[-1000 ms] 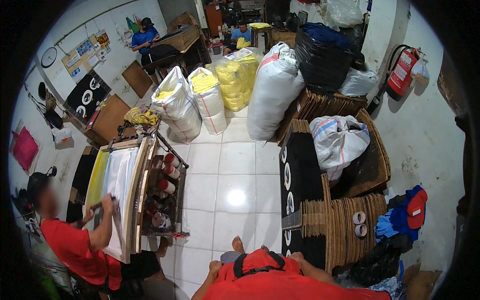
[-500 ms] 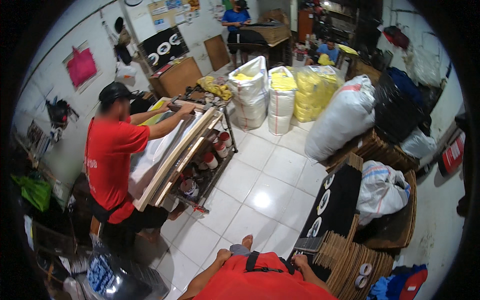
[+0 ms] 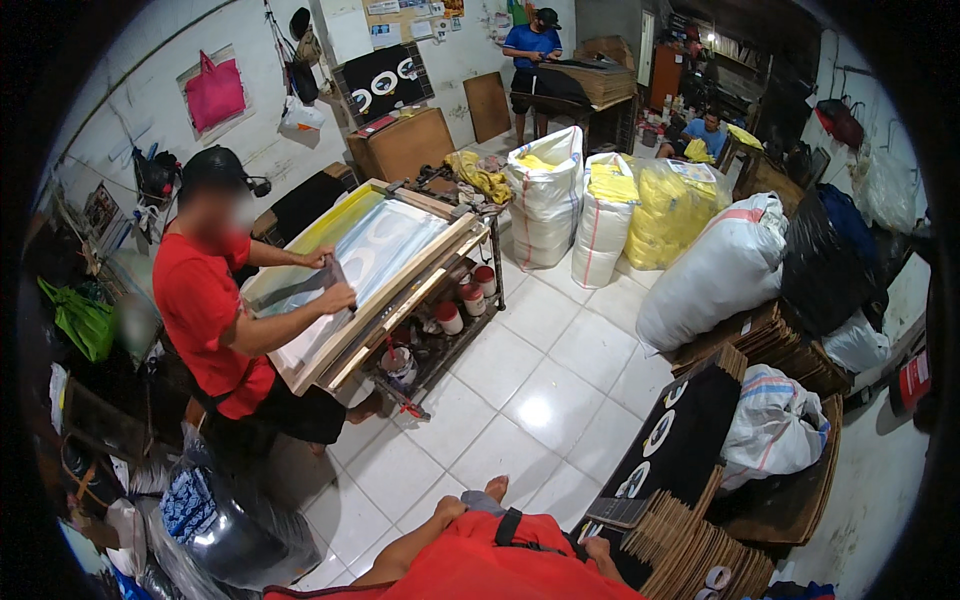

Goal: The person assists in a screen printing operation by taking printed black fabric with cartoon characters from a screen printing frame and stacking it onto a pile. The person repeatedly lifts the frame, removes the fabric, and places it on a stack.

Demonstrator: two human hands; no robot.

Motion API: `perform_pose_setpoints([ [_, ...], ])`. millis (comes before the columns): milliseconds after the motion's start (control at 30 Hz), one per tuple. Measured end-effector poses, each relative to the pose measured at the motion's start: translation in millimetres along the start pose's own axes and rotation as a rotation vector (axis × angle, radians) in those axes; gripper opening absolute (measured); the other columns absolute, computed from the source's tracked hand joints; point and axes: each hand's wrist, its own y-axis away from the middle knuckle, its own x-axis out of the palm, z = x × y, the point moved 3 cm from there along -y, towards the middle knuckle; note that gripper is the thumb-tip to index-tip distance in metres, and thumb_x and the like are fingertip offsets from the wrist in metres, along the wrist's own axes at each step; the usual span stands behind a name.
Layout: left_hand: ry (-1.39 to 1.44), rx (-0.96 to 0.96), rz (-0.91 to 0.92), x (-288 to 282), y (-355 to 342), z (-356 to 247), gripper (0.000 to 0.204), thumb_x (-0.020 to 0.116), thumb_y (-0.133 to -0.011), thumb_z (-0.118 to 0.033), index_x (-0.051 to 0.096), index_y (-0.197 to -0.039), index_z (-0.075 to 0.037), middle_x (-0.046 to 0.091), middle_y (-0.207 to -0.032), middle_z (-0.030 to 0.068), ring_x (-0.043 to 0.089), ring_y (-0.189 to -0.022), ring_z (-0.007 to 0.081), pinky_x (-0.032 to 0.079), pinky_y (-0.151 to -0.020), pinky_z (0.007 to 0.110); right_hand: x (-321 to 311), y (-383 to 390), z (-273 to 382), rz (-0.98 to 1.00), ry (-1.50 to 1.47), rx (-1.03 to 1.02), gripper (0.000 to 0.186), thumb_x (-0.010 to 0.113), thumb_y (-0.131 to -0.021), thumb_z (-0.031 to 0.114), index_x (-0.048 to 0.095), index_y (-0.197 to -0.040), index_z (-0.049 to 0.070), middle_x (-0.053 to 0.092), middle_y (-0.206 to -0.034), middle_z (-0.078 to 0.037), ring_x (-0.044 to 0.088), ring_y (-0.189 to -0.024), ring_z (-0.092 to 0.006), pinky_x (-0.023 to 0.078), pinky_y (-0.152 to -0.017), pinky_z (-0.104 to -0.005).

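Note:
My left hand rests on my left knee in grey shorts, its fingers curled over it. My right hand is at my right side beside stacked brown cardboard sheets and a black printed board; its fingers look curled, and what is in them, if anything, is hidden. At left, a co-worker in red holds a squeegee with both hands on a wooden-framed screen, on a metal rack holding several red-lidded containers.
Upright white sacks, a yellow wrapped bundle and a large white sack line the back and right. Two workers in blue are at the back. A plastic-wrapped pile lies at lower left, beside the tiled floor.
My view has swung left, so the room has shifted rightward. The co-worker's hands went up to the frame's far end, then came back down along the screen. My hands stay low by my body.

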Motion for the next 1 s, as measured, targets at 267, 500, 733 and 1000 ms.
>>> perform_pose_setpoints([
  [267,0.162,-0.133,-0.01,-2,11,-1,0.036,0.063,-0.071,-0.037,0.067,-0.085,-0.003,0.064,-0.091,0.0168,0.061,-0.086,0.029,0.047,-0.075,0.036,18,-5,-20,0.052,0.115,-0.11,0.024,0.057,-0.071,0.027,0.068,-0.089,0.015,0.065,-0.096,-0.006,0.059,-0.095,-0.0227,0.046,-0.082,-0.0318],
  [500,0.19,-0.174,-0.031,8,7,15,0.038,0.062,-0.071,-0.038,0.067,-0.084,-0.003,0.064,-0.088,0.0163,0.062,-0.082,0.0305,0.048,-0.072,0.037,-5,19,24,-0.022,-0.303,0.107,0.017,0.061,-0.068,0.012,0.068,-0.08,0.003,0.065,-0.073,-0.009,0.06,-0.065,-0.0181,0.047,-0.06,-0.0302],
  [733,0.206,-0.137,-0.001,4,14,15,0.039,0.064,-0.07,-0.033,0.065,-0.088,0.001,0.061,-0.098,0.0217,0.059,-0.093,0.032,0.047,-0.078,0.037,8,-5,18,-0.017,-0.382,-0.049,0.013,0.058,-0.068,0.008,0.067,-0.076,0.003,0.063,-0.067,-0.006,0.058,-0.059,-0.0162,0.046,-0.055,-0.0298],
  [1000,0.255,-0.159,0.019,1,16,13,0.039,0.062,-0.069,-0.035,0.066,-0.086,0.0,0.062,-0.096,0.0204,0.06,-0.09,0.0321,0.048,-0.077,0.037,14,-16,11,0.048,-0.165,0.014,0.018,0.057,-0.07,0.018,0.069,-0.081,0.011,0.066,-0.091,-0.004,0.061,-0.09,-0.018,0.046,-0.08,-0.0307],
])
